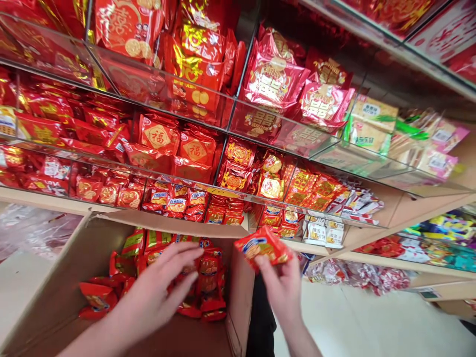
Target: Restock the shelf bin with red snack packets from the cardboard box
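My right hand [283, 285] pinches a red snack packet [256, 244] between thumb and fingers, just beyond the right wall of an open cardboard box [240, 292]. My left hand [159, 282] reaches over the box with fingers stretched and thumb apart, and no packet shows in its grasp. Below and around it lie several red snack packets [210, 277] inside the box. The left fingertips overlap these packets in view; whether they touch cannot be made out. Other packets [97, 297] lie loose toward the box's left side.
Behind the box rise shelves with clear dividers, filled with red packets [158, 134] and pink packets [275, 82]. A low row of small red packets [176, 201] sits just past the box. Bagged goods [357, 275] lie under the shelf at right, clear plastic bags [33, 233] at left.
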A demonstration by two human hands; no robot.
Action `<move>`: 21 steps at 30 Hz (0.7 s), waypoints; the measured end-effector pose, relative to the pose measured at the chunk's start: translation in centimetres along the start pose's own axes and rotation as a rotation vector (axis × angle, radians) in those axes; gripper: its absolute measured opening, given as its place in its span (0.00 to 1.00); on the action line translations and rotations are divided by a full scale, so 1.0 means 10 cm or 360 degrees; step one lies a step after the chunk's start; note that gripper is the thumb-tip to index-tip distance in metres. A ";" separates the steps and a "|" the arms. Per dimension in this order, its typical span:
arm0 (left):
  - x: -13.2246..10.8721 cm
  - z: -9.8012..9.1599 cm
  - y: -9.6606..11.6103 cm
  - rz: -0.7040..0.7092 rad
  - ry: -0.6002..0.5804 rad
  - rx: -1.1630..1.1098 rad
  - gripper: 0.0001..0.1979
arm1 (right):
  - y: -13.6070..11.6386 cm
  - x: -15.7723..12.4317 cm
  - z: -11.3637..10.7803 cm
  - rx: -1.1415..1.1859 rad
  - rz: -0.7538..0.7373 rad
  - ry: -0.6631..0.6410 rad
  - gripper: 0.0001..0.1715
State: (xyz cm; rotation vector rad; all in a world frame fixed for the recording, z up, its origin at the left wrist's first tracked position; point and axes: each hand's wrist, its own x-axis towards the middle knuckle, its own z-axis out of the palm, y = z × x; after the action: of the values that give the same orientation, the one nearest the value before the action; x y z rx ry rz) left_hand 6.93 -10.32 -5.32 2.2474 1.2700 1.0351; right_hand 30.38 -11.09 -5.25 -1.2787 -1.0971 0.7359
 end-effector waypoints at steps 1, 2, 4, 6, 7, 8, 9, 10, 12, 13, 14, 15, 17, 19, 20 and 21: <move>0.08 -0.10 -0.11 0.0048 0.0055 0.0222 0.16 | 0.04 0.18 -0.12 -0.0244 -0.0170 0.0087 0.28; 0.16 -0.19 -0.22 0.0072 0.0088 0.0422 0.15 | 0.10 0.36 -0.23 -0.0521 -0.0275 0.0136 0.31; 0.30 -0.31 -0.46 0.0021 0.0077 0.0731 0.16 | 0.25 0.68 -0.37 -0.1027 -0.0362 0.0037 0.33; 0.37 -0.34 -0.63 -0.0104 0.0018 0.0975 0.18 | 0.42 0.90 -0.39 -0.1407 -0.0371 -0.0211 0.30; 0.38 -0.33 -0.69 -0.0146 -0.0020 0.1067 0.18 | 0.49 0.97 -0.37 -0.1560 -0.0365 -0.0354 0.27; 0.37 -0.31 -0.73 -0.0166 -0.0051 0.1139 0.18 | 0.54 1.03 -0.32 -0.1690 -0.0351 -0.0479 0.23; 0.35 -0.29 -0.75 -0.0166 -0.0071 0.1188 0.19 | 0.58 1.08 -0.26 -0.1797 -0.0333 -0.0576 0.19; 0.33 -0.26 -0.75 -0.0152 -0.0082 0.1216 0.19 | 0.60 1.12 -0.19 -0.1879 -0.0311 -0.0638 0.15; 0.27 -0.23 -0.73 -0.0132 -0.0069 0.1230 0.19 | 0.62 1.21 -0.04 -0.1983 -0.0254 -0.0665 0.11; 0.26 -0.22 -0.72 -0.0126 -0.0062 0.1227 0.19 | 0.63 1.26 0.03 -0.2011 -0.0221 -0.0650 0.10; 0.24 -0.21 -0.71 -0.0125 -0.0057 0.1224 0.18 | 0.64 1.31 0.10 -0.2031 -0.0191 -0.0634 0.10; 0.24 -0.21 -0.71 -0.0126 -0.0057 0.1223 0.18 | 0.65 1.37 0.16 -0.2055 -0.0161 -0.0628 0.10; 0.24 -0.21 -0.70 -0.0134 -0.0056 0.1224 0.18 | 0.70 1.48 0.28 -0.2098 -0.0097 -0.0630 0.11; 0.25 -0.21 -0.70 -0.0141 -0.0053 0.1220 0.18 | 0.78 1.58 0.39 -0.2141 -0.0024 -0.0637 0.13; 0.25 -0.21 -0.70 -0.0143 -0.0049 0.1215 0.17 | 0.82 1.63 0.44 -0.2165 0.0018 -0.0642 0.14; 0.25 -0.21 -0.71 -0.0143 -0.0045 0.1210 0.17 | 0.87 1.68 0.49 -0.2189 0.0065 -0.0650 0.15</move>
State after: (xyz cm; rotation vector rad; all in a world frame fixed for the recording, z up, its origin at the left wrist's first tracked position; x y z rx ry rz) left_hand 2.11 -4.52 -7.21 2.6629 1.9730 0.5204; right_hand 32.88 7.59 -10.28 -2.3299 -2.0593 0.1728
